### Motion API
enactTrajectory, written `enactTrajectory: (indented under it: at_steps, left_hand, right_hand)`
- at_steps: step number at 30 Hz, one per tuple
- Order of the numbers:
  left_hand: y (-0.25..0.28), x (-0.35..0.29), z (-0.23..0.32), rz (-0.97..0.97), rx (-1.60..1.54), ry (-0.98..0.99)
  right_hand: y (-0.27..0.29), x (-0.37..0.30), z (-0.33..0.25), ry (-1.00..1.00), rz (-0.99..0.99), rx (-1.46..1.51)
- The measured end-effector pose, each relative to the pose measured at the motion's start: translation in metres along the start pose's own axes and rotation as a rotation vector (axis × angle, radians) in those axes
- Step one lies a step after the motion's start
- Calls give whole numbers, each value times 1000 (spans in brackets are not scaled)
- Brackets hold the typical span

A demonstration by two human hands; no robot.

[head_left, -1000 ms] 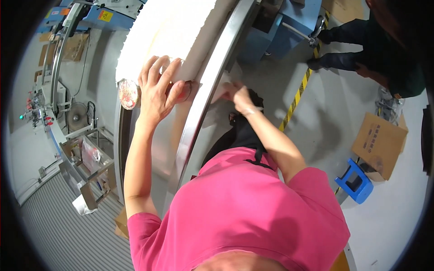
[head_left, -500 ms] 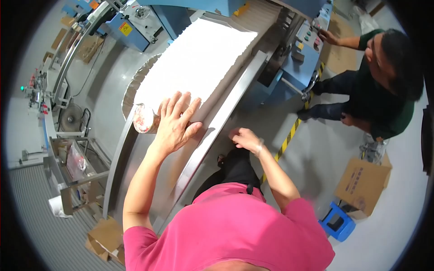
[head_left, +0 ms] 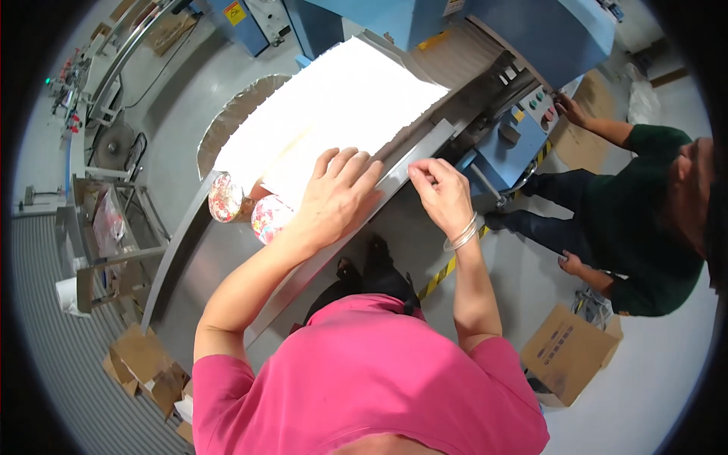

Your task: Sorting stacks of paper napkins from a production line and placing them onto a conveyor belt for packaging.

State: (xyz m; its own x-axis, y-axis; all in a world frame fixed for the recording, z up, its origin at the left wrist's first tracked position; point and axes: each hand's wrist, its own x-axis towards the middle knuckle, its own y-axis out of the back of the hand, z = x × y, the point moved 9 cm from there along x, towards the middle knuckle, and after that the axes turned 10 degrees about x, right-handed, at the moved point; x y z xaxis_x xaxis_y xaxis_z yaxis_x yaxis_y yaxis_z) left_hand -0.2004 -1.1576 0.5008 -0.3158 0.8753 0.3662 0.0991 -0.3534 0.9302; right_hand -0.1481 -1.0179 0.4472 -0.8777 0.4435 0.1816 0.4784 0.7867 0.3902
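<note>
Hidden parts first: the left hand (head_left: 337, 193) covers the near edge of the white sheet stack (head_left: 334, 114), so what lies under the palm cannot be made out. The stack's far end runs under the blue machine (head_left: 523, 45) and is cut off there. The print on the two round patterned tins (head_left: 246, 208) is too blurred to tell.

Left hand lies flat, fingers spread apart, palm down on the stack's near corner, clamped on nothing. The stack reaches away from the fingertips, up and to the left of the hand, on the sloped metal worktop (head_left: 197, 273). The tins sit just left of the wrist, one partly hidden by the forearm.

Right hand (head_left: 444, 193) sits just to the right of the left hand, at the metal side rail (head_left: 402, 178); fingers curled together with tips pinched at the rail edge, whether anything is gripped cannot be told. Silver bangles (head_left: 462, 235) ring its wrist.

Beyond the right hand, another person in a dark green top (head_left: 637, 220) has a hand on the machine's control panel (head_left: 542, 106). Cardboard box (head_left: 569, 353) on the floor, lower right of the right arm.
</note>
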Motion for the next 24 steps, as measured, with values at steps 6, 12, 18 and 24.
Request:
enactTrajectory:
  at_steps: [6, 12, 18, 24]
  left_hand:
    - [-15, 19, -10, 23, 157, 129]
    - [-23, 27, -17, -31, 77, 171]
    - [-25, 26, -21, -58, 41, 182]
    - [-23, 21, -26, -70, -24, 177]
  right_hand:
    - [-1, 25, 9, -90, 16, 120]
    - [-4, 32, 11, -94, 26, 209]
    - [-2, 43, 5, -46, 50, 284]
    - [-7, 55, -16, 39, -54, 234]
